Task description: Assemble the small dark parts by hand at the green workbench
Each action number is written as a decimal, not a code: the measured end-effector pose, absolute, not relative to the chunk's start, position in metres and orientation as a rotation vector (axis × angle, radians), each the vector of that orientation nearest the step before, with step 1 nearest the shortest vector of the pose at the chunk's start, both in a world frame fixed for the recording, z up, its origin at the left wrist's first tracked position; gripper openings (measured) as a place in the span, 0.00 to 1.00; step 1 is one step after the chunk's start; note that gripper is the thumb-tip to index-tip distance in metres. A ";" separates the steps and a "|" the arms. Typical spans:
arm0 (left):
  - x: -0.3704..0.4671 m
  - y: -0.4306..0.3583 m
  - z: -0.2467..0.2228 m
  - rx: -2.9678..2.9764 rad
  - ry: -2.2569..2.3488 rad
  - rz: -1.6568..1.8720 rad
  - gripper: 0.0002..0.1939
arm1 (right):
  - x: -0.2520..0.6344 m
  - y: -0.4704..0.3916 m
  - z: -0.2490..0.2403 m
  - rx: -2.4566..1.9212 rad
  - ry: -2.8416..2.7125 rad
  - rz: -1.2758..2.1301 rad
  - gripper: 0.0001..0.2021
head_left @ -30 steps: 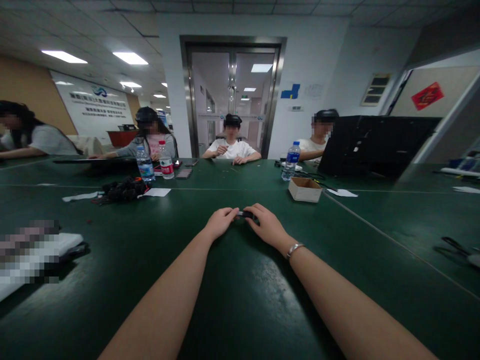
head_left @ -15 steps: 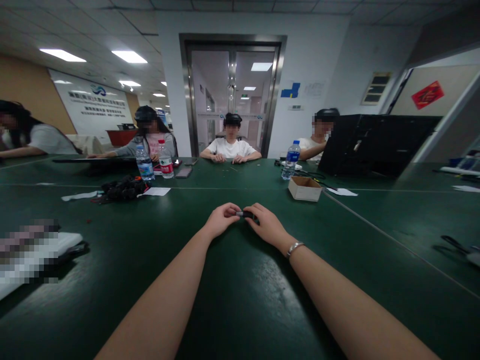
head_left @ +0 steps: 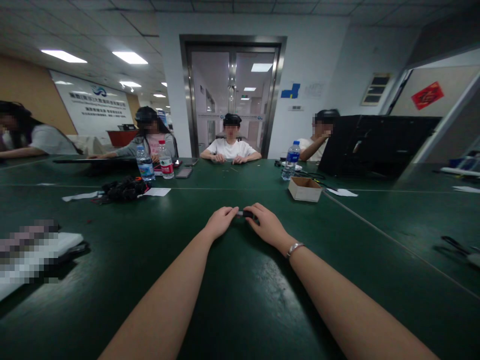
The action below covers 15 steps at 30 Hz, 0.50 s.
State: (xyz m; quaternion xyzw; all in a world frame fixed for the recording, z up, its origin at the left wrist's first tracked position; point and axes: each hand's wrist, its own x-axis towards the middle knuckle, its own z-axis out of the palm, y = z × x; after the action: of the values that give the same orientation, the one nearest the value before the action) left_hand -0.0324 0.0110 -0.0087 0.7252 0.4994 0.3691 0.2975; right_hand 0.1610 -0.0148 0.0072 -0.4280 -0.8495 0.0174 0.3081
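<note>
In the middle of the green table, a small black stick with a silver end (head_left: pixel 245 214) lies level between my two hands. Its exact kind is too small to make out. My right hand (head_left: pixel 265 221) is closed on the black part, thumb below and fingers curled over it. A silver bracelet (head_left: pixel 294 249) circles that wrist. My left hand (head_left: pixel 220 222) meets the silver end from the other side, its fingertips pinched together there. The left fingers partly hide the tip.
An open cardboard box (head_left: pixel 305 192) and a water bottle (head_left: pixel 291 161) stand beyond my right hand. Two bottles and a black cable bundle (head_left: pixel 122 189) are at the far left. A person (head_left: pixel 231 147) sits opposite; other people sit along the table. A dark monitor (head_left: pixel 375 145) stands at right.
My left fingers have straightened and drawn together at the silver end, where before they curved round it. My right hand and the stick have hardly moved.
</note>
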 end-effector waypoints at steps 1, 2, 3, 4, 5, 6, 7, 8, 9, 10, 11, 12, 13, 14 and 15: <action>-0.033 0.011 -0.009 1.940 1.328 0.967 0.24 | 0.161 -0.015 0.007 -1.131 -2.247 0.049 0.13; -0.033 0.011 -0.009 1.944 1.321 0.960 0.23 | 0.161 -0.015 0.008 -1.133 -2.248 0.054 0.13; -0.033 0.010 -0.008 1.942 1.312 0.963 0.21 | 0.161 -0.015 0.008 -1.135 -2.250 0.059 0.13; -0.033 0.009 -0.008 1.932 1.297 0.972 0.20 | 0.161 -0.015 0.008 -1.139 -2.251 0.064 0.13; -0.033 0.008 -0.007 1.912 1.271 0.987 0.18 | 0.161 -0.015 0.008 -1.144 -2.252 0.067 0.13; -0.032 0.008 -0.007 1.883 1.233 1.005 0.16 | 0.162 -0.015 0.008 -1.147 -2.253 0.070 0.13; -0.032 0.007 -0.006 1.849 1.189 1.024 0.14 | 0.162 -0.015 0.008 -1.150 -2.252 0.070 0.13; -0.031 0.006 -0.006 1.817 1.148 1.041 0.13 | 0.162 -0.015 0.007 -1.152 -2.252 0.072 0.13; -0.031 0.006 -0.005 1.790 1.117 1.057 0.12 | 0.162 -0.015 0.008 -1.154 -2.250 0.072 0.13; -0.030 0.006 -0.005 1.772 1.097 1.071 0.11 | 0.162 -0.015 0.008 -1.154 -2.250 0.073 0.13; -0.030 0.006 -0.005 1.763 1.088 1.083 0.11 | 0.162 -0.016 0.008 -1.153 -2.250 0.075 0.13; -0.030 0.006 -0.005 1.762 1.084 1.090 0.10 | 0.161 -0.016 0.009 -1.155 -2.252 0.078 0.13; -0.030 0.006 -0.005 1.764 1.081 1.094 0.10 | 0.161 -0.017 0.010 -1.158 -2.254 0.082 0.12; -0.031 0.006 -0.005 1.768 1.079 1.095 0.10 | 0.160 -0.017 0.010 -1.162 -2.257 0.086 0.12; -0.031 0.007 -0.005 1.771 1.076 1.096 0.11 | 0.160 -0.018 0.011 -1.164 -2.259 0.090 0.12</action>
State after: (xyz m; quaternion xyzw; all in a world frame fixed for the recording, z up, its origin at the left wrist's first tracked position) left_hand -0.0312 0.0066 -0.0047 0.6961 0.4230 0.4310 0.3882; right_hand 0.1599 -0.0178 0.0109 -0.4375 -0.8488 0.0338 0.2949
